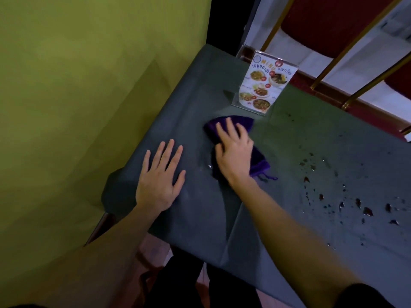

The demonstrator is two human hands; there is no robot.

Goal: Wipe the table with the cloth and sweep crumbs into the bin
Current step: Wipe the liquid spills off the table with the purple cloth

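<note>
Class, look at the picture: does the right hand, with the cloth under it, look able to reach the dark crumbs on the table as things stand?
Probably yes. The right hand presses the purple cloth flat, and bare table lies between it and the crumbs. The menu stand stands behind, clear of that path.

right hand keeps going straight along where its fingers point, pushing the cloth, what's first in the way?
Probably nothing before the far table edge: the right hand, flat on the purple cloth, points up-left over bare tabletop. The menu stand sits off to the right of that line; the cloth's edge might graze it.

A standing menu card [264,83] in a clear holder, a yellow-green wall [77,96], and red chairs [329,21] with gold frames.
</note>
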